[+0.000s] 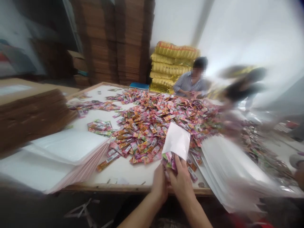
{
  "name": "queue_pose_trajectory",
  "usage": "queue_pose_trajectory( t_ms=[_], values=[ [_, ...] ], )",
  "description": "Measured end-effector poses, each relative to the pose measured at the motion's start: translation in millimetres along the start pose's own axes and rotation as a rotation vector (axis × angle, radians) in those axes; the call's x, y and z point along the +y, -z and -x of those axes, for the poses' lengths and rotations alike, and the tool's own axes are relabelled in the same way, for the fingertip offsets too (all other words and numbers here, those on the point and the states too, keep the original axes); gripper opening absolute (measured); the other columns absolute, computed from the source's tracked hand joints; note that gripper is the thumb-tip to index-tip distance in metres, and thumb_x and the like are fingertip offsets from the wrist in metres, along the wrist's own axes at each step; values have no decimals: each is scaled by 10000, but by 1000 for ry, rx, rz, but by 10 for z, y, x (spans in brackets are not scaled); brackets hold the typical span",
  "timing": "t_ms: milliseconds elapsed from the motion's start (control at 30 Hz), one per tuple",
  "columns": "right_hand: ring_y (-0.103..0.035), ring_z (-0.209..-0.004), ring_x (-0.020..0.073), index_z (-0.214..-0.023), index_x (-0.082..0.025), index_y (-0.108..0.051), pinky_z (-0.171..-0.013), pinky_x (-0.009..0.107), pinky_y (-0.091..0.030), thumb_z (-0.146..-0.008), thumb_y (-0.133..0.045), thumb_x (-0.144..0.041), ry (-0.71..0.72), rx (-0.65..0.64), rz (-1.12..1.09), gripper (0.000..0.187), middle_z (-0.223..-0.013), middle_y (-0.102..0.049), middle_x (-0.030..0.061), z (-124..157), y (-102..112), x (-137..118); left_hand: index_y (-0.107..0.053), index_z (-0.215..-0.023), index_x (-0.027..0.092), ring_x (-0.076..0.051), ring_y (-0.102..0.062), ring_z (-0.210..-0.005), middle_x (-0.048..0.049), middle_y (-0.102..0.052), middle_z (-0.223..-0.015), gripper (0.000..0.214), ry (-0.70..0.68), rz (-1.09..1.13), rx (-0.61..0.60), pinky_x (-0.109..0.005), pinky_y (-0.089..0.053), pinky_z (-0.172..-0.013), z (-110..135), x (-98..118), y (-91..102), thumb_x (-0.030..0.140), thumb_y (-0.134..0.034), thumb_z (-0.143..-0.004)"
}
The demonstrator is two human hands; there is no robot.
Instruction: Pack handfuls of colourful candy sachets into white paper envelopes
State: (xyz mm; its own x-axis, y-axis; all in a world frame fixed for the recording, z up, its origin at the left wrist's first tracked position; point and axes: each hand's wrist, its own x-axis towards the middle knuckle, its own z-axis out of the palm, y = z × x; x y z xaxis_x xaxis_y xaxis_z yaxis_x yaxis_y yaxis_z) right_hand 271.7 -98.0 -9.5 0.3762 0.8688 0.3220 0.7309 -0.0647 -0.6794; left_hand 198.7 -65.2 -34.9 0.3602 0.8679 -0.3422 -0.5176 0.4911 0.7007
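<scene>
Near the table's front edge, my left hand (pixel 159 180) and my right hand (pixel 181 177) are close together, closed round a bunch of small colourful packets (pixel 169 157). The bunch is at the near end of a white bag (pixel 177 139), partly covered by it. My right fingertips touch the bag's near edge. Whether the packets are inside the bag's mouth I cannot tell. Just beyond, a large heap of loose pink, orange and green packets (pixel 147 123) spreads over the white table (pixel 114 175). My left fingers are partly hidden behind the packets and my right hand.
Stacks of white bags lie left (pixel 68 145) and right (pixel 228 161). Flattened cardboard (pixel 30 114) is piled at the left. Across the table a person in a striped shirt (pixel 187 84) handles packets; another person (pixel 239 95) is blurred at the right. Yellow sacks (pixel 172 68) stand behind.
</scene>
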Motion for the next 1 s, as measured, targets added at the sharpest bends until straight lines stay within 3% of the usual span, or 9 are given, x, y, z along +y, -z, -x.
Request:
queue_pose_trajectory(
  t_ms=[100,233,367,567,667,800,900,1000],
  values=[
    [-452,-1219,275,-1354,-193,-416,-1006,412,-390,-896,-437,-254,-4,7,22,462,-1287,-460,139,58,-28,42,-674,-921,132,-231,-656,-647,-86,-709,-718,441,38,-60,13,-317,-495,-577,3,37,3,527,-510,-815],
    [-504,-1140,265,-1315,-174,-438,-956,381,-425,-881,-530,-397,-34,-14,-34,497,-1194,-526,136,49,-25,51,-693,-864,162,-244,-645,-754,-90,-723,-813,337,-68,-172,17,-314,-498,-654,30,5,12,469,-595,-766],
    [-555,-996,253,-1140,-198,-584,-869,369,-444,-891,-518,-422,-83,164,-3,342,-1061,-579,110,20,-78,105,-698,-805,170,-258,-629,-803,-102,-723,-819,260,-182,-313,20,-321,-492,-697,-4,-61,56,397,-573,-788],
    [-562,-961,244,-1163,-194,-591,-822,343,-446,-897,-498,-424,-31,208,-62,363,-1047,-585,113,41,-118,184,-611,-1144,189,-219,-635,-820,-73,-717,-973,345,-392,-492,-22,-326,-474,-769,-82,51,139,330,-536,-838],
    [-572,-910,222,-1100,-191,-618,-808,314,-439,-874,-542,-441,-76,186,-138,346,-982,-624,85,7,-75,128,-650,-1119,206,-228,-625,-873,-72,-713,-1001,317,-481,-559,-84,-321,-454,-810,-72,123,137,311,-525,-847],
    [-567,-749,183,-855,-184,-677,-727,276,-415,-879,-529,-466,-173,265,-139,319,-793,-642,41,-32,-77,150,-717,-896,187,-223,-600,-800,-53,-698,-819,204,-463,-532,-50,-312,-444,-771,-110,110,128,244,-547,-798],
    [-568,-758,189,-885,-183,-690,-734,285,-404,-875,-531,-463,-162,306,-70,322,-813,-648,51,-32,-101,227,-680,-768,156,-196,-574,-635,-21,-637,-628,222,-363,-447,-19,-296,-445,-634,-179,42,149,197,-464,-794],
    [-571,-774,197,-902,-185,-674,-727,289,-417,-883,-504,-471,-195,221,-85,333,-810,-634,48,-33,-93,227,-655,-724,152,-175,-545,-590,0,-605,-589,197,-297,-386,-19,-269,-424,-572,-203,2,180,224,-485,-793]
  ],
)
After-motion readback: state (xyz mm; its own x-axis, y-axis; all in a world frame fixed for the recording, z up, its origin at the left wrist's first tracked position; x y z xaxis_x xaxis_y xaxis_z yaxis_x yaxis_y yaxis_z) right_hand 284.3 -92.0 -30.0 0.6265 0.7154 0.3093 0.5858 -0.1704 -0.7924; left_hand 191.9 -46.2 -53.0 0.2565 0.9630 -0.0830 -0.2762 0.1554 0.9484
